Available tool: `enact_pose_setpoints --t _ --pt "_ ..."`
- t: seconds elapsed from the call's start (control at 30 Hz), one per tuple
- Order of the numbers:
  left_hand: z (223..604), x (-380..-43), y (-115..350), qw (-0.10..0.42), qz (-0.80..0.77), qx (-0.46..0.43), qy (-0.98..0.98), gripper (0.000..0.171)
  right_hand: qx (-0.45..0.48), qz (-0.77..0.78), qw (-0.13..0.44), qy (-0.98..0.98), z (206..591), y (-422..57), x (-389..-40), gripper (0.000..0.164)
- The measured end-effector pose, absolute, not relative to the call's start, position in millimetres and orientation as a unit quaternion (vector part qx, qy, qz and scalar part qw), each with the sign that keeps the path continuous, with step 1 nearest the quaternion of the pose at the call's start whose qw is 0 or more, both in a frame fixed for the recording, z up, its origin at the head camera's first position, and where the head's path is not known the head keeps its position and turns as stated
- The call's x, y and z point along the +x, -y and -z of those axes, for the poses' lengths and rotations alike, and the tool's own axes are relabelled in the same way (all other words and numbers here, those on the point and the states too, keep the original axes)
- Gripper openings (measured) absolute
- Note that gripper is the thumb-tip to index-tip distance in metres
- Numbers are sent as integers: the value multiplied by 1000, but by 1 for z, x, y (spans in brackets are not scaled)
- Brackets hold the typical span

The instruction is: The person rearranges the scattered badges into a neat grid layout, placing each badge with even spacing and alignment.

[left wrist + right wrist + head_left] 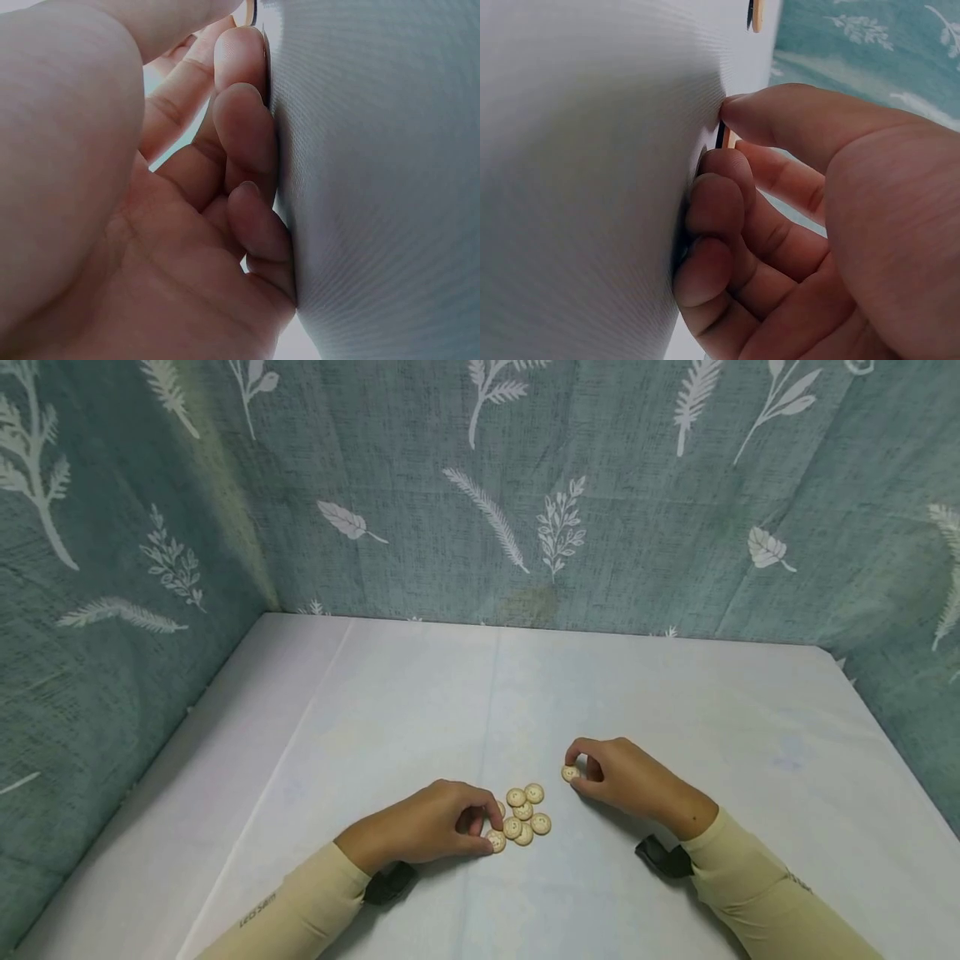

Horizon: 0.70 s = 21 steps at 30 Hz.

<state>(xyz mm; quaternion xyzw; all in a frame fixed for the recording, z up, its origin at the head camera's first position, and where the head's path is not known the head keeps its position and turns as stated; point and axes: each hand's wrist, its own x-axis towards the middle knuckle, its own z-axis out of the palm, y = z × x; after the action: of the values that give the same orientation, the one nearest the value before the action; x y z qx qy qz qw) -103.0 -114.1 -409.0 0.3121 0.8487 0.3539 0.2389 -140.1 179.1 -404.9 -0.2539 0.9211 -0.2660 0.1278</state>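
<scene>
My left hand (442,822) lies at the left side of a cluster of small, round, pale wooden discs (522,811) with raised rims and small dark marks. Its thumb and index finger pinch one wooden disc (496,841) at the cluster's near left edge. Off to the right and a bit farther back, my right hand (626,777) pinches another wooden disc (571,773) between thumb and index finger, low at the table. In the right wrist view, its other fingers (716,206) curl against the cloth. Part of one disc behind my left index finger is hidden.
A white cloth with fold lines covers the table (375,710). Green leaf-patterned fabric (420,527) rises behind it and along both sides. Each wrist wears a dark strap-on device (663,857) below a beige sleeve (765,885).
</scene>
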Motion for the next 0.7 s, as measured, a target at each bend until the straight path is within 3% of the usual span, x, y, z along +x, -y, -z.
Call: enact_pose_setpoints --t 0.7 --pt "411 -104 114 233 -358 316 -847 16 -279 241 112 -923 398 -170 -132 17"
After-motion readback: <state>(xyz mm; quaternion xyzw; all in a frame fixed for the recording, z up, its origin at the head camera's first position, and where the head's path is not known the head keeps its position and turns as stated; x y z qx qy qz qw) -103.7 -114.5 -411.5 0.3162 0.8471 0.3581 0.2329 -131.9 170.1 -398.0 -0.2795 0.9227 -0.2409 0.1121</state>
